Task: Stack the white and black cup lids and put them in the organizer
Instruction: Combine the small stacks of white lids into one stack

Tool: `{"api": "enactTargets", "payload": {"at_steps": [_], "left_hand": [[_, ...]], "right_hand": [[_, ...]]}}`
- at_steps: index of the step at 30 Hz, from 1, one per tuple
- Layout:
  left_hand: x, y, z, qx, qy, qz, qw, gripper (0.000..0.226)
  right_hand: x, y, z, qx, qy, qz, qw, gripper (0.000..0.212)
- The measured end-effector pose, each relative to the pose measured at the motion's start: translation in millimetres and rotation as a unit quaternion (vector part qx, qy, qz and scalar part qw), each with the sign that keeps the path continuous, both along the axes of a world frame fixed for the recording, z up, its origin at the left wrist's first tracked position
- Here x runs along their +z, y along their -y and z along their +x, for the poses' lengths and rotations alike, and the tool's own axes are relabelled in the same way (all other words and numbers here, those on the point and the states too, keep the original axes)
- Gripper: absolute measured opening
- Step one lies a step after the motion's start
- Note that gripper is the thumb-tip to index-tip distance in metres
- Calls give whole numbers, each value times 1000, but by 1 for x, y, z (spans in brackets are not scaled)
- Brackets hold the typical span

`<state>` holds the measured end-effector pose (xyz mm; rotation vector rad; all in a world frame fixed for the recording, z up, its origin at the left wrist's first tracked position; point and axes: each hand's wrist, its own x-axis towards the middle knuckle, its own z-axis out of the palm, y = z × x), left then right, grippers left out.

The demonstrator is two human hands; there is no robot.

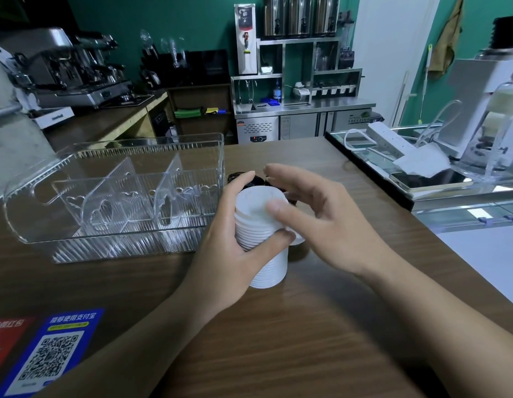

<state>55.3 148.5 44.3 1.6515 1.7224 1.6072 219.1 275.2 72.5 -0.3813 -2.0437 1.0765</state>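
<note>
- The wooden counter (pixel 278 340) carries everything in view, with a blue QR code sticker (pixel 48 360) at its near left corner.
- The clear plastic organizer (pixel 117 196) stands on the left part of the counter; its compartments between the dividers hold no lids.
- The left hand (pixel 229 248) grips the stack of white lids (pixel 262 234), fingers and thumb curled around its side. The stack is just right of the organizer.
- The right hand (pixel 321 216) has its fingers relaxed and apart; the thumb touches the top lid.
- The black lids (pixel 253 180) lie on the counter behind the white stack, mostly hidden.
</note>
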Motion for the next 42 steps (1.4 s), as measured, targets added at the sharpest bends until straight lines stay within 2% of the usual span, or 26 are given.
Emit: {"api": "enactTargets", "payload": {"at_steps": [3, 6, 9, 13, 17, 22, 26, 29, 32, 35, 38, 42], "left_hand": [[1, 1, -5, 22, -26, -6, 999, 90], [1, 1, -11, 46, -39, -1, 998, 94], [3, 2, -14, 57, -63, 10, 996, 97], [2, 2, -13, 47, -82, 14, 995, 85], [2, 2, -14, 45, -90, 21, 995, 77], [1, 1, -14, 43, -91, 26, 995, 75], [2, 1, -14, 45, -88, 23, 995, 73], [1, 1, -12, 47, -79, 23, 995, 72], [1, 2, -12, 49, -66, 21, 996, 71], [1, 2, -11, 51, -60, 21, 997, 73], [2, 3, -11, 48, -54, 21, 997, 74], [5, 3, -14, 39, -61, 25, 997, 77]], "right_hand": [[-3, -18, 2, -72, -7, 1, 997, 29], [-14, -35, 3, -143, 132, 88, 977, 19], [-21, -33, 2, -125, 238, 136, 954, 13], [-30, -30, -1, -119, 268, 185, 938, 15], [-36, -33, -5, -122, 296, 183, 930, 17], [-41, -34, -8, -128, 302, 188, 926, 11], [-42, -34, -8, -121, 301, 200, 925, 15], [-34, -32, -5, -139, 270, 196, 933, 19], [-20, -26, -2, -173, 192, 151, 954, 25], [-8, -18, -2, -181, 99, 69, 976, 35], [2, -15, -1, -155, -27, -17, 987, 34], [18, -12, 4, -75, -172, -205, 961, 27]]}}
